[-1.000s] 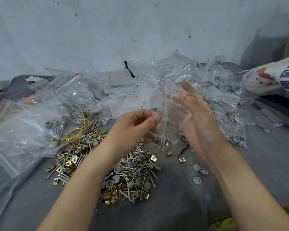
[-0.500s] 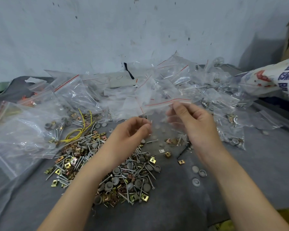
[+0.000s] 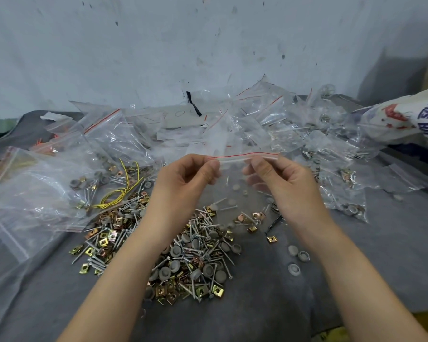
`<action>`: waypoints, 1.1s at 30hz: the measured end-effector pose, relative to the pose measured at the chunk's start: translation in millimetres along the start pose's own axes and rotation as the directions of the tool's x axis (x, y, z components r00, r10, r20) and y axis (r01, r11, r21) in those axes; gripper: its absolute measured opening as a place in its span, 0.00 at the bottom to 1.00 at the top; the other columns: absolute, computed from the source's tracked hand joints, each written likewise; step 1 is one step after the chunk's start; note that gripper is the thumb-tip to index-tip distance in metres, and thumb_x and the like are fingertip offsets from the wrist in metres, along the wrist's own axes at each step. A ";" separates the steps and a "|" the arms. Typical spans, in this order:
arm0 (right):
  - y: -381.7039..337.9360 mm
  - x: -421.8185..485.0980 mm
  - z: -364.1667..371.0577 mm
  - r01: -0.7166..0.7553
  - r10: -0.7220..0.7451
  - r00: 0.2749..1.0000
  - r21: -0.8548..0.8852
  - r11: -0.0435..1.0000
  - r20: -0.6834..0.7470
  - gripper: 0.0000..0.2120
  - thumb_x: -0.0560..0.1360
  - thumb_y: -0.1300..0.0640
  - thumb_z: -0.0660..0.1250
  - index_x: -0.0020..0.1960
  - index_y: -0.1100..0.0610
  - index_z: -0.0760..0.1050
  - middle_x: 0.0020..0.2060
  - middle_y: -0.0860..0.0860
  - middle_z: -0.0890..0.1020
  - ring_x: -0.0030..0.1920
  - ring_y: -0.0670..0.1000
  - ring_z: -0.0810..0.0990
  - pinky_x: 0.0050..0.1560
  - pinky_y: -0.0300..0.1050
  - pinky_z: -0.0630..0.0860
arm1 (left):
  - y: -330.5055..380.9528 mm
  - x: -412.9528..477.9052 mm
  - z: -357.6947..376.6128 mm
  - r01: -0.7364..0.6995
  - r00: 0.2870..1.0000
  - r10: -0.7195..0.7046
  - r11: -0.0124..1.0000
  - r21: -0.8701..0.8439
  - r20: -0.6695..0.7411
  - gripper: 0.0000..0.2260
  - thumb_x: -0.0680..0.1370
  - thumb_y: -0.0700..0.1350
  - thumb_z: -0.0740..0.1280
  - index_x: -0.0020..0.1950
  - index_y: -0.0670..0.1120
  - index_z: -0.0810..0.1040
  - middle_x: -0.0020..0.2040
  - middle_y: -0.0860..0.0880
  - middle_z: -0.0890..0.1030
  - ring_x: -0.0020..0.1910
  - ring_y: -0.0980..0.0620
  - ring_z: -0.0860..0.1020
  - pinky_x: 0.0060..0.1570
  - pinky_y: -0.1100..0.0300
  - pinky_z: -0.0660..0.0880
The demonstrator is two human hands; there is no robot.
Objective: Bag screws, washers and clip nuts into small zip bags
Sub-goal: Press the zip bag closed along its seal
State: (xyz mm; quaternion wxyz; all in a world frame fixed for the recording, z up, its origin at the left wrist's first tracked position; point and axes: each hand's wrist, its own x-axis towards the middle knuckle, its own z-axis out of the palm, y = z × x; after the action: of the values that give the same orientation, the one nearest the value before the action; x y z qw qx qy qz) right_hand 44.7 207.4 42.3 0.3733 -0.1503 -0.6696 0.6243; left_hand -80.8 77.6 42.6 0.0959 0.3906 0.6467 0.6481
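A small clear zip bag (image 3: 235, 183) with a red line along its top hangs upright between my hands, with clip nuts and a screw lying in its bottom. My left hand (image 3: 185, 178) pinches the left end of the zip strip. My right hand (image 3: 279, 178) pinches the right end of the same strip. Below the bag, on the grey cloth (image 3: 269, 299), lies a loose heap of screws, grey washers and brass clip nuts (image 3: 183, 257).
Large clear bags (image 3: 42, 191) with hardware and yellow wire lie at the left. A heap of filled small zip bags (image 3: 307, 134) spreads behind and to the right. Three grey washers (image 3: 298, 257) lie loose on the cloth. A printed white sack (image 3: 405, 117) sits far right.
My left hand rose to the bag's zip strip and took its left end. My right hand turned the bag level and now pinches the right end of the strip.
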 end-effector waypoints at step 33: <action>0.1 -1.0 0.0 0.009 -0.009 0.999 -0.006 1.000 0.047 0.09 0.71 0.49 0.70 0.48 0.51 0.84 0.42 0.50 0.87 0.39 0.43 0.83 0.43 0.34 0.79 | 8.2 -1.1 3.7 0.020 0.997 -0.025 0.997 0.069 0.073 0.03 0.77 0.49 0.70 0.46 0.52 0.83 0.41 0.49 0.85 0.40 0.55 0.80 0.44 0.60 0.76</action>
State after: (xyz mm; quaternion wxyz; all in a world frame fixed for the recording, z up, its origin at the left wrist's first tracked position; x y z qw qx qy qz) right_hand 45.4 206.7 41.8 0.3597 -0.1336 -0.6808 0.6239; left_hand -74.6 78.5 49.2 0.1138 0.4098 0.6688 0.6098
